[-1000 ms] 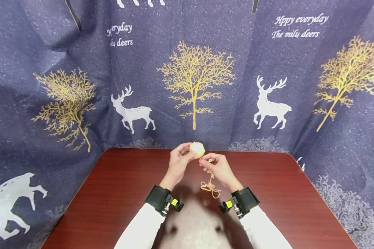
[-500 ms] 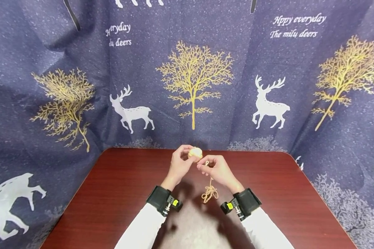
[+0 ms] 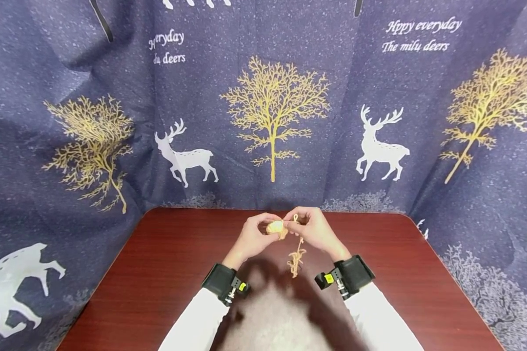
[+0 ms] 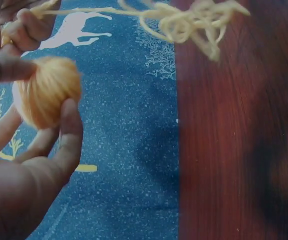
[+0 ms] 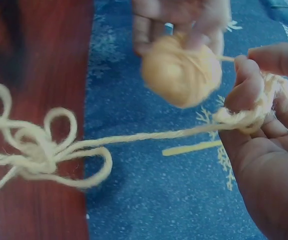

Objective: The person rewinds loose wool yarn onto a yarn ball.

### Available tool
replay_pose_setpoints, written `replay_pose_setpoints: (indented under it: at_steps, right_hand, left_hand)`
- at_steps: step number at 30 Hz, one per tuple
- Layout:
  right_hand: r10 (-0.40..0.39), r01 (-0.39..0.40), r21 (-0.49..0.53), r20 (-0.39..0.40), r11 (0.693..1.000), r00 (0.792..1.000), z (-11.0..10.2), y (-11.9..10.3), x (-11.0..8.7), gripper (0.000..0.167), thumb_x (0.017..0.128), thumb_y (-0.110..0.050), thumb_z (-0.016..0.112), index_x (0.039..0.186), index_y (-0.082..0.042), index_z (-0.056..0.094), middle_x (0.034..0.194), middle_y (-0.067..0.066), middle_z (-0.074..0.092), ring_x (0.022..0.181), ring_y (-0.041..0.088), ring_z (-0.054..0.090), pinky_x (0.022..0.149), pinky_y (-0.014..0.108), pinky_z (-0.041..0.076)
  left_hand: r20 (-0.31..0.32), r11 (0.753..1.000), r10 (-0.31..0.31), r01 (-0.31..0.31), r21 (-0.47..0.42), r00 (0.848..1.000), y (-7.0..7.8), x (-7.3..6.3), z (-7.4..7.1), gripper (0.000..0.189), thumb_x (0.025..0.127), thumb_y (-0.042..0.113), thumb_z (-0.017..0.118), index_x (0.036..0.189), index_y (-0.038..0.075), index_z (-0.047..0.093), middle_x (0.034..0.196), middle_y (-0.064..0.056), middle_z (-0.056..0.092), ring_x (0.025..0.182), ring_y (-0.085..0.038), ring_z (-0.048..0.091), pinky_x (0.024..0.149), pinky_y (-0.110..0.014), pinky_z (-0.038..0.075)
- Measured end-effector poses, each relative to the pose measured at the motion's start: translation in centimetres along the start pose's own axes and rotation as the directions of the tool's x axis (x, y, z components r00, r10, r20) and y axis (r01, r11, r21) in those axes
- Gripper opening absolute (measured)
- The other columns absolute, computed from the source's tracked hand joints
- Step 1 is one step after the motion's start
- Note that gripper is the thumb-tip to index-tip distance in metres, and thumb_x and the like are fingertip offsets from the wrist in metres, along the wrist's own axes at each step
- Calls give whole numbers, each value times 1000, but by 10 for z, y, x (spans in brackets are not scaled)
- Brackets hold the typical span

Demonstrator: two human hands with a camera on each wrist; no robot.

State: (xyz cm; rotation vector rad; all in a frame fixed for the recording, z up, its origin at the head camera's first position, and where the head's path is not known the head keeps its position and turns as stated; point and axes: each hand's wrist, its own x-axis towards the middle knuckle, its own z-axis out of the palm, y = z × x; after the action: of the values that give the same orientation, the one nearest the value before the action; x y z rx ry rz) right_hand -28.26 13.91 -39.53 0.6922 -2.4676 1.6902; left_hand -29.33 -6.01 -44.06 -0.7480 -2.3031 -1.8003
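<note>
The left hand (image 3: 251, 237) is raised above the worktop (image 3: 167, 273), fingers (image 4: 69, 131) curled around a small ball of yarn (image 3: 275, 227). Just beside it, the right hand (image 3: 319, 231) pinches the loose strand (image 5: 149, 136), whose tangled end (image 3: 296, 258) dangles below.

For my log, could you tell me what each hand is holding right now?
Left hand: grips the ball of yarn.
Right hand: pinches the loose yarn strand, its tangled end hanging.

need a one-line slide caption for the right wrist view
Right hand pinches a yarn strand trailing to a loose tangle, while the left hand holds the small yarn ball.
</note>
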Motion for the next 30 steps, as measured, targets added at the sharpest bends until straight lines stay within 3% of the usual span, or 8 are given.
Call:
replay_pose_setpoints:
  at_steps: [6,9,13,19,24,28,30]
  right_hand:
    - [-14,13,36,29,999,999,-13,1,10,6,91,-3,73,97,-1,73,71,20,65,59,25,56,49,21,43]
    - [-22,20,41,42,999,999,-15,7,12,7,91,-6,74,97,-2,73,71,16,66,59,28,56,46,22,42]
    - [8,-11,87,36,996,999,-14,16,12,7,92,-7,73,97,-1,73,71,10,64,61,22,57,46,24,43]
    - [48,-52,207,26,977,999,-6,33,9,10,92,3,68,100,7,69,76,2,68,65,17,61,57,26,52]
    - [70,-71,247,11,966,997,5,41,3,12,90,5,68,100,10,68,78,2,70,67,14,62,61,27,55]
    - [57,-55,231,-1,972,998,13,40,-2,14,91,-3,73,99,7,70,81,10,70,67,18,62,60,27,55]
    - [46,-44,214,-7,976,999,16,38,-4,12,90,-5,75,97,5,71,80,14,69,66,20,62,59,26,54]
  left_hand:
    - [124,999,36,-34,-16,992,2,-2,-4,37,76,-5,78,112,-1,70,100,-14,72,84,-19,67,76,-29,58]
    - [168,996,52,-37,-87,984,6,-4,-6,38,77,-8,77,114,-4,68,97,-18,71,84,-20,66,76,-31,59]
    - [168,973,71,-31,-230,983,11,-4,-7,38,78,-11,76,115,-7,67,103,-21,72,91,-20,68,83,-32,58]
    - [100,896,52,-2,-445,994,17,-2,-7,42,79,-10,73,117,-16,57,105,-5,72,98,-17,68,85,-31,58]
    - [-37,839,10,-28,-543,999,22,1,-7,43,79,-13,68,118,-19,52,104,0,70,97,-14,67,84,-26,57]
    - [-158,804,-50,-55,-592,986,24,6,-5,38,81,-14,66,117,-16,54,101,-3,68,93,-14,67,79,-28,60]
    - [-218,807,-78,-67,-587,973,23,8,-4,38,82,-14,67,117,-15,55,100,-5,66,90,-15,66,77,-28,60]
